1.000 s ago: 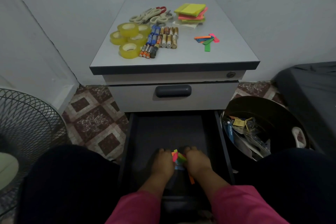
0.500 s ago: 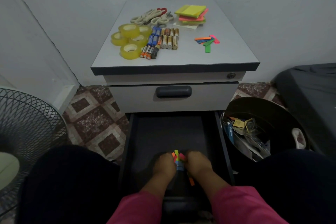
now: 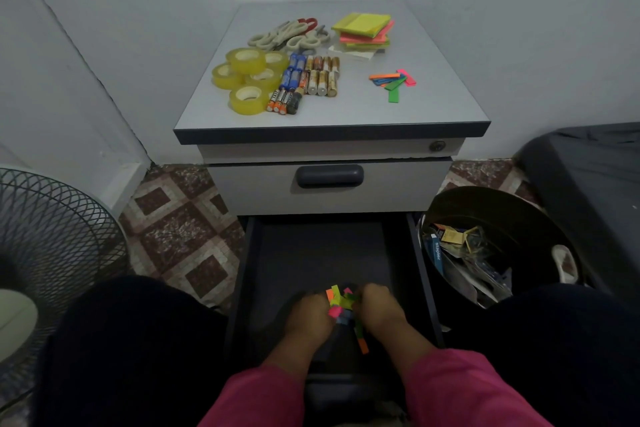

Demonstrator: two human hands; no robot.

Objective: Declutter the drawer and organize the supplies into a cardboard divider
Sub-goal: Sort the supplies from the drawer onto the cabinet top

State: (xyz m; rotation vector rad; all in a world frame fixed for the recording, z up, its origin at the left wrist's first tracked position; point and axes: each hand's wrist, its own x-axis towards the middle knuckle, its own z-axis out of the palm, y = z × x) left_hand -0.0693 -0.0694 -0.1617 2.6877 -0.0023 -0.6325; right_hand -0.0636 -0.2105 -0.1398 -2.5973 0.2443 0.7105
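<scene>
Left hand (image 3: 311, 314) and right hand (image 3: 381, 308) clutch sticky flags (image 3: 341, 303).

The bottom drawer (image 3: 311, 253) is pulled fully open; its dark floor is mostly bare. At its near end, a loose bunch of neon sticky flags (image 3: 341, 303) sits between my left hand (image 3: 311, 317) and right hand (image 3: 381, 308), gripped by my fingers; one orange flag (image 3: 363, 346) hangs below. On the worktop (image 3: 433, 107): five tape rolls (image 3: 249, 80) at left, batteries (image 3: 310, 81) in rows just beside them, scissors (image 3: 291, 35) behind, sticky-note pads (image 3: 363, 31) stacked at back right, more flags (image 3: 393, 80) fanned nearer.
</scene>
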